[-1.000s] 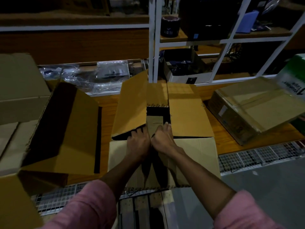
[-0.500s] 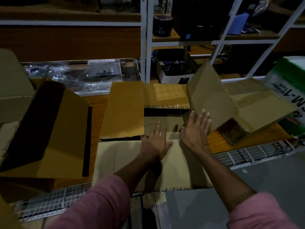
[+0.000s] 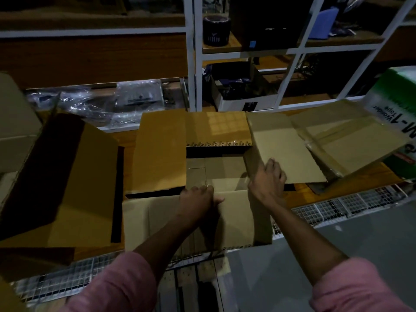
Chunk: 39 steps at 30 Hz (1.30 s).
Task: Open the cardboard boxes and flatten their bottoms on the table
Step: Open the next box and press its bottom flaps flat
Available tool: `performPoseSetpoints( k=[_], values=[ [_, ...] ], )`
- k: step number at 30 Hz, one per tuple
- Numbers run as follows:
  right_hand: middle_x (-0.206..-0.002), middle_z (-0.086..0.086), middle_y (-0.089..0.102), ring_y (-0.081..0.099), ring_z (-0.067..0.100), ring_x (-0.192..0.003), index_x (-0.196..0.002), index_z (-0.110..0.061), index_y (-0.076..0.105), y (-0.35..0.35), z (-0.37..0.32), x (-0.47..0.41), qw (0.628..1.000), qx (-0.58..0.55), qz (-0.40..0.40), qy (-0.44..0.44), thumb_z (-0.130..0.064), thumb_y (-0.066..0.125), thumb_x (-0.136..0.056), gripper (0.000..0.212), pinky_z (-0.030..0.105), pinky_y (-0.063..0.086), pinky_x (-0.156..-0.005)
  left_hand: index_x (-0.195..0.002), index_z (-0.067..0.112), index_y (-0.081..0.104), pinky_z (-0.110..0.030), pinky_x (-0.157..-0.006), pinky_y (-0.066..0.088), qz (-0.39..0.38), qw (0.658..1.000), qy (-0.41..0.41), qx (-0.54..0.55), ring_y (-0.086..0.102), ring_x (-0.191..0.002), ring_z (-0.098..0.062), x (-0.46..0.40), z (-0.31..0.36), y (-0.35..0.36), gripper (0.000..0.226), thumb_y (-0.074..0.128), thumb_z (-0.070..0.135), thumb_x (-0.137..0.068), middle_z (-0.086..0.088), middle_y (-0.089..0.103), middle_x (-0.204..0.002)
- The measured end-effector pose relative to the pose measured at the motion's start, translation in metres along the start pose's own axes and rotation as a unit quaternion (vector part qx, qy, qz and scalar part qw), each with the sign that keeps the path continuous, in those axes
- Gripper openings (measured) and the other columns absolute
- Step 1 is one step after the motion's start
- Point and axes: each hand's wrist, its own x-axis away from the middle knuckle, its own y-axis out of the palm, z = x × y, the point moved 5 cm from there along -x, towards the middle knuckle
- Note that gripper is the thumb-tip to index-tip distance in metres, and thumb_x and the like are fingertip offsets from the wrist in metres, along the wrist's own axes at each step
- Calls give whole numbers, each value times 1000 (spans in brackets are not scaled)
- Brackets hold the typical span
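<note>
An open cardboard box (image 3: 162, 149) stands in the middle of the wooden table (image 3: 387, 174), its four flaps spread outward and its inner bottom showing. My left hand (image 3: 198, 199) grips the top edge of the near flap, fingers curled over it. My right hand (image 3: 267, 179) holds the inner edge of the right flap, which lies folded out flat to the right. A second opened box (image 3: 67, 181) lies on its side at the left.
A taped, flattened box (image 3: 351, 140) lies at the right, with a green-and-white tape carton (image 3: 396, 109) behind it. White shelving (image 3: 191, 64) with boxes and plastic bags lines the back. A wire grid (image 3: 337, 206) runs along the table's near edge.
The right flap, raised half a second ago, has swung down flat to the right. My left hand moved back from the box's inside to the near flap's edge.
</note>
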Motion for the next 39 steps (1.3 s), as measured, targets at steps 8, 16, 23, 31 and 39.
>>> performPoseSetpoints(
  k=[8,16,23,31,39],
  values=[
    [-120,-4,64,54,19,-121,-121,-30,59,21,-54,58,962,-76,-39,-260,-46,21,-101,46,48,22,-117,-120,13,52,-42,-78,49,45,999,2,20,66,-99,-29,7,7,-8,43,36,51,-106,-8,66,-113],
    [-118,-3,59,51,22,-117,-124,-33,56,8,-50,39,938,38,-108,-328,-15,61,-92,37,40,28,-98,-123,9,52,-37,-66,43,3,999,32,13,64,-89,-29,9,23,-23,28,38,29,-109,-12,65,-106],
    [-123,-2,59,51,20,-119,-123,-29,60,-16,-39,20,911,184,-94,-358,-23,54,-99,25,43,31,-108,-109,15,64,-59,-115,22,-38,971,126,-201,63,-91,-23,7,22,-55,28,44,34,-107,-2,69,-96],
    [-119,3,65,60,25,-114,-119,-25,66,-33,-27,-4,920,260,-125,-265,-24,67,-91,29,40,47,-99,-123,11,59,-39,-92,46,-138,974,-25,-177,61,-104,-23,17,-2,-80,25,45,22,-105,-7,61,-122],
    [-110,-13,72,51,1,-105,-105,-31,71,11,-109,78,934,-139,-129,-304,-27,31,-92,42,40,19,-109,-114,13,59,-73,-100,36,-157,975,-155,9,59,-110,-32,34,-36,-69,21,53,27,-100,-8,61,-114]
  ],
)
